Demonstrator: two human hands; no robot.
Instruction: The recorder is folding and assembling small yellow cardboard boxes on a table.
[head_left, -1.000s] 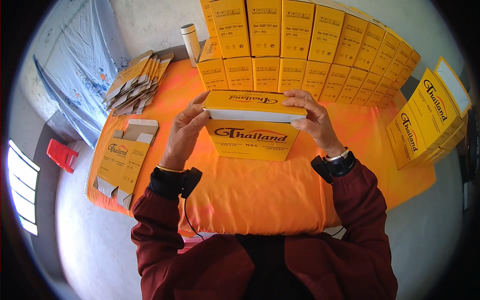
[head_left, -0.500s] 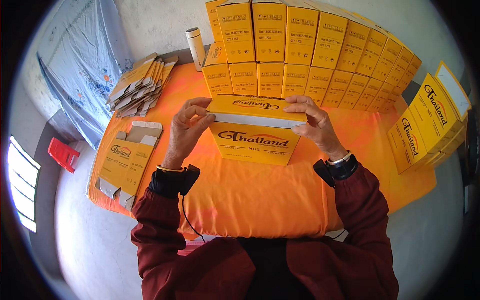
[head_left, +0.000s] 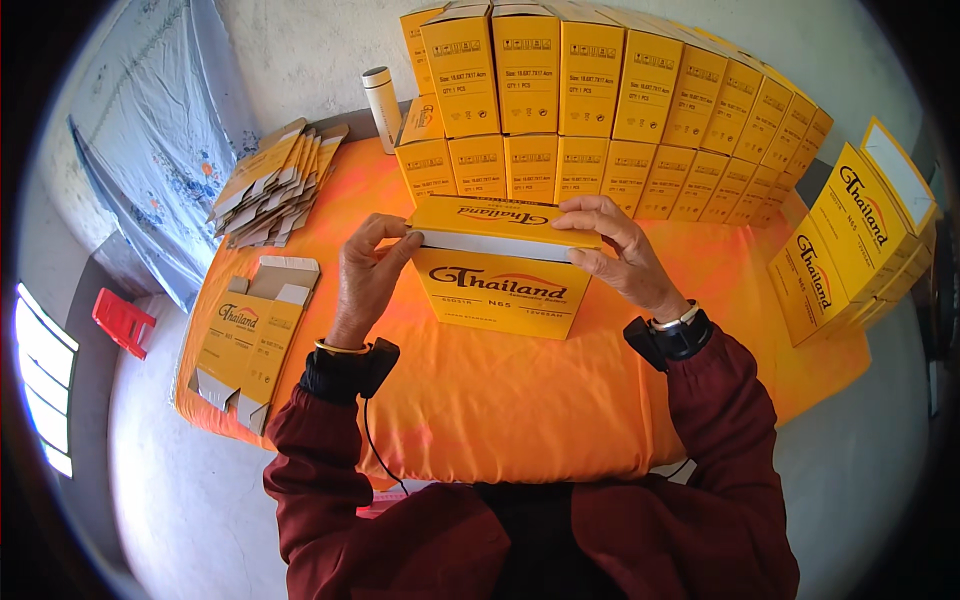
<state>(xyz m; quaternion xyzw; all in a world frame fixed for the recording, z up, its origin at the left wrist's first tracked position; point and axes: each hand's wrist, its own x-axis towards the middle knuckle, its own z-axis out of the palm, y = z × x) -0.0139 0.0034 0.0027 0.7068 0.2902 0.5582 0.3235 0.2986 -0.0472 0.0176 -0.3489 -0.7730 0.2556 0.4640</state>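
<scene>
A yellow cardboard box [head_left: 500,298] stands upright in front of me on an orange cloth. Its top lid [head_left: 490,216] is partly lowered, with the white front tuck flap [head_left: 500,246] folded down along the front edge. My left hand [head_left: 370,275] pinches the left end of the lid's edge between thumb and fingers. At the right end, my right hand [head_left: 625,255] grips the same edge, fingers on the lid and thumb at the flap. The inside of the box is hidden by the lid.
Two rows of finished yellow boxes [head_left: 585,80] line the back. Flattened cartons [head_left: 275,185] pile at the far left, with one flat carton [head_left: 250,335] nearer. A white flask [head_left: 382,108] stands behind. More boxes [head_left: 845,235] stand at right. The orange cloth [head_left: 520,420] covers the table; a red stool [head_left: 122,322] is leftward.
The view has shifted slightly. Both hands keep their hold on the lid's front edge, and the lid and flap look nearly the same.
</scene>
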